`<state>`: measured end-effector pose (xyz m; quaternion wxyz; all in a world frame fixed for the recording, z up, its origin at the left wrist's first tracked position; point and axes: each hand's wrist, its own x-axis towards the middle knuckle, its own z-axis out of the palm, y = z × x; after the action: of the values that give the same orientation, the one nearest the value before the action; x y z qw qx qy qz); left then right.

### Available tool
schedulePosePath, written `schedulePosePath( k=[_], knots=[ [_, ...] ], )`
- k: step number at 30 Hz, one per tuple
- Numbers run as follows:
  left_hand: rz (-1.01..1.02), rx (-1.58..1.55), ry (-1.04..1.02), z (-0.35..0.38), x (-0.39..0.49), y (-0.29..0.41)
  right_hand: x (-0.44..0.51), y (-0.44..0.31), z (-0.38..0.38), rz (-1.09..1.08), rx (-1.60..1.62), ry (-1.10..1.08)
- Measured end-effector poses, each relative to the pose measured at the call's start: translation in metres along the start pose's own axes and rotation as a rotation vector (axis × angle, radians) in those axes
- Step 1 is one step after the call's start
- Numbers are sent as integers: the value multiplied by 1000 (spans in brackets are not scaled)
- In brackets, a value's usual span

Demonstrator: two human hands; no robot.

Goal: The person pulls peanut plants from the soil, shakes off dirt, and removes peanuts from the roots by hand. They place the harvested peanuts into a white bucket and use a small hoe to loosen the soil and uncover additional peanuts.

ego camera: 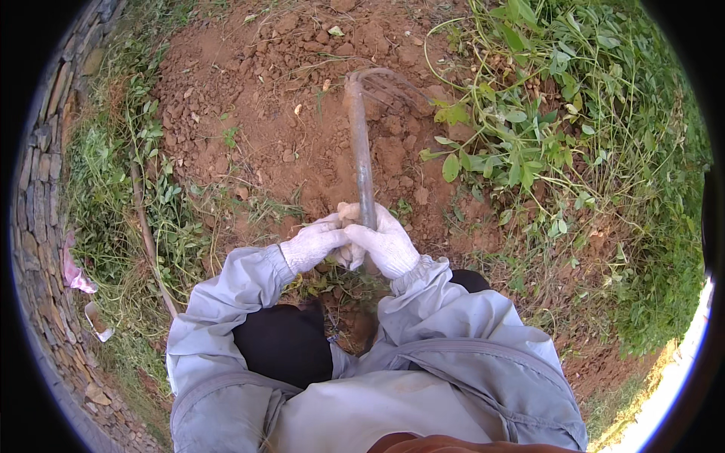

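Both my hands wear pale knitted work gloves and meet in front of my body. My right hand (388, 240) is closed round the handle of a long-handled pronged hoe (362, 153). Against it, on the left, my left hand (317, 243) is bent with its fingers near the handle; whether it grips the handle or a tan lump beside it cannot be made out. The handle runs away from me, and its curved, slightly blurred tines point right over loose reddish soil (266, 130).
Leafy uprooted-looking plants (527, 136) cover the right side. More greenery and a wooden stick (146, 232) lie on the left, beside a stacked-stone wall (42, 198). Near the wall are a pink scrap (76, 269) and a small white-edged container (97, 321).
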<state>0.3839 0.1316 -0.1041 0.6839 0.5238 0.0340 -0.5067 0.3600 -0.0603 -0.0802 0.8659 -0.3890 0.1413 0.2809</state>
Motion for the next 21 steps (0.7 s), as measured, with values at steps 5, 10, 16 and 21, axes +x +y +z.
schedulePosePath(
  k=[5,10,16,21],
  knots=[
    [-23,198,281,25,-28,36,23,-15,12,-22,258,4],
    [89,756,364,16,-37,61,34,-21,15,35,358,-60],
    [19,493,610,-73,-10,26,29,-21,21,168,300,-154],
    [73,-391,706,-156,20,26,35,-10,-6,187,-30,-72]
  ],
)
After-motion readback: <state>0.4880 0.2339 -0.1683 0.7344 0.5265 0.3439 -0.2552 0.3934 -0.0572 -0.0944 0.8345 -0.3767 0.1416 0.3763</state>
